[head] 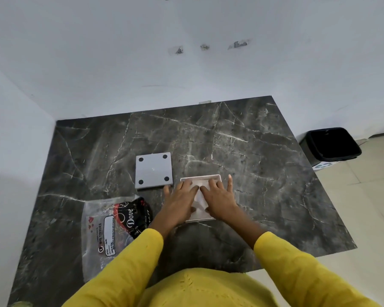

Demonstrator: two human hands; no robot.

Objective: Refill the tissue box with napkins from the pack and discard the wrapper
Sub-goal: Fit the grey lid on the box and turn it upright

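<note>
A white square tissue box (pixel 217 178) lies open-side up on the dark marble table (pixel 242 140), with white napkins (pixel 200 197) inside it. My left hand (pixel 180 201) and my right hand (pixel 220 199) both rest flat on the napkins, fingers spread and pressing down. The box's grey base plate (pixel 153 170), with black feet at its corners, lies upside down just left of the box. The clear plastic wrapper (pixel 104 229) with red and black print lies flat at the table's near left.
A black waste bin (pixel 331 145) with a black liner stands on the tiled floor to the right of the table. White walls close in the table's far and left sides. My yellow sleeves cover the near edge.
</note>
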